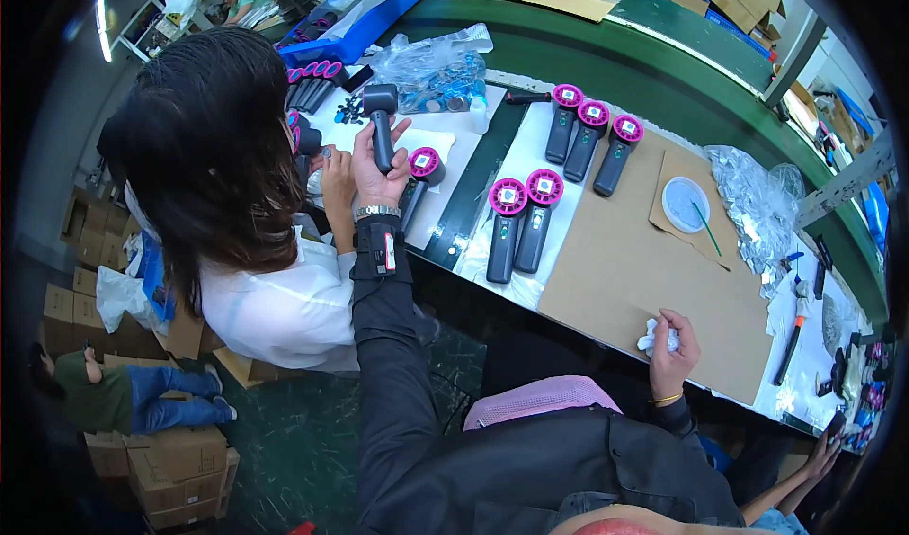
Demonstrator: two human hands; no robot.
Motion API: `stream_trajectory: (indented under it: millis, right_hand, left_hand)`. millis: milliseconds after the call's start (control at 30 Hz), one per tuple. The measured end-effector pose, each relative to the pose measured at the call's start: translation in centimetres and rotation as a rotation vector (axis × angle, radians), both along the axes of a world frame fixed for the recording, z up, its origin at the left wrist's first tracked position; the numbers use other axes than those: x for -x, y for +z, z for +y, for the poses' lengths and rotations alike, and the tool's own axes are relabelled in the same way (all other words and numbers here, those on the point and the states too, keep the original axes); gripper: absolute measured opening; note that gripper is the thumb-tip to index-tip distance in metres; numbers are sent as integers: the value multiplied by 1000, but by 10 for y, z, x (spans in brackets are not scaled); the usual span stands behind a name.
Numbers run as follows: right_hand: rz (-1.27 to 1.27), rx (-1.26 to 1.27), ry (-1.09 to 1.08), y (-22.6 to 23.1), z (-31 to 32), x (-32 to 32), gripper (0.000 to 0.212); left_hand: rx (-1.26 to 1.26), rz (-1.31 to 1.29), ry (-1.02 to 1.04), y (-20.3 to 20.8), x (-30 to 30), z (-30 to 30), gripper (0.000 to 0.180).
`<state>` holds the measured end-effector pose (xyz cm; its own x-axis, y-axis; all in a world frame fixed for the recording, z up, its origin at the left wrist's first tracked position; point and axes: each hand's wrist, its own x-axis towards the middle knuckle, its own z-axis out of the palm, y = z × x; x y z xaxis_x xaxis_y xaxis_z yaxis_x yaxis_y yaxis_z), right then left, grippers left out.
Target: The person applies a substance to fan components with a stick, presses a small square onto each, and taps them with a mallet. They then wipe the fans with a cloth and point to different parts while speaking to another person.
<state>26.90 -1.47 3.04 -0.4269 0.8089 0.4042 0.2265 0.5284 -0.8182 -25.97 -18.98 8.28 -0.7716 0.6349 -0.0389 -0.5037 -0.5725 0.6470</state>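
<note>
My left hand (377,177), stretched out to the left, grips a dark grey handheld fan (383,142) by its handle, the round head upward. Beside that wrist another handheld fan with a pink face (426,164) lies on the table. Near the front edge of the brown cardboard sheet (606,270), my right hand (673,353) is closed on a crumpled white tissue (650,337). Two pink-faced fans (507,199) lie side by side left of the cardboard. Farther back lie three more, one of them a pink-faced fan (594,115).
A co-worker in a white top (275,308) sits close on my left, hands near my left hand. A round white dish (678,221) with a green stick stands on the cardboard. Plastic bags (757,204) lie to the right. A green conveyor belt (644,95) runs behind the table.
</note>
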Motion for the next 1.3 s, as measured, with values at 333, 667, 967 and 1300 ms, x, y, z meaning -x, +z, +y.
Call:
stream_trajectory:
  millis: [333, 667, 967, 1300]
  right_hand:
    - [1, 42, -9, 0, 0, 0, 11]
    - [-17, -4, 0, -1, 1, 0, 11]
    - [-29, -50, 2, 4, -1, 3, 11]
    - [-24, -19, -3, 5, -1, 4, 10]
  left_hand:
    - [20, 31, 9, 1, -5, 0, 56]
    - [46, 115, 35, 8, -26, 6, 63]
    - [32, 148, 39, 1, -41, 11, 64]
    - [135, 193, 99, 4, -60, 16, 64]
